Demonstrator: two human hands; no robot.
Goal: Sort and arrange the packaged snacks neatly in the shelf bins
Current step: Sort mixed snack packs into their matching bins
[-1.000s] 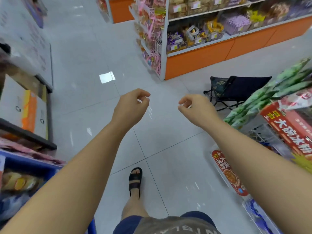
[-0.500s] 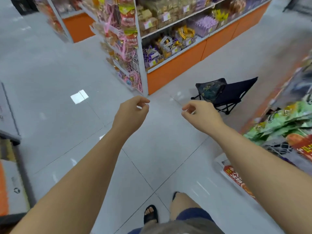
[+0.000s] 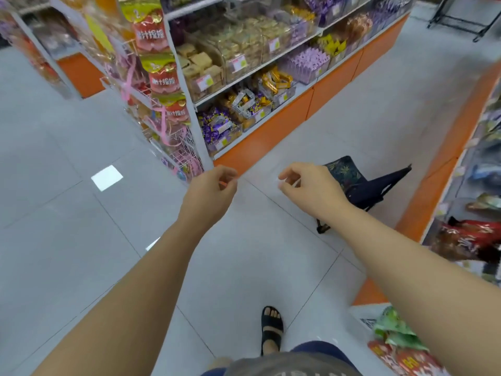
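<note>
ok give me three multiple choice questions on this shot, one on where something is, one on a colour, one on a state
1. Where is the folding stool?
A. on the floor just beyond the right hand
B. on a top shelf
C. inside a shelf bin

2. What colour is the base panel of the snack shelf?
A. blue
B. green
C. orange

3. What does the left hand hold?
A. a snack packet
B. nothing
C. a price tag

Answers:
1 A, the stool stands on the tiles behind that hand.
2 C, the panel below the lowest shelf is orange.
3 B, its fingers are loosely curled with nothing between them.
</note>
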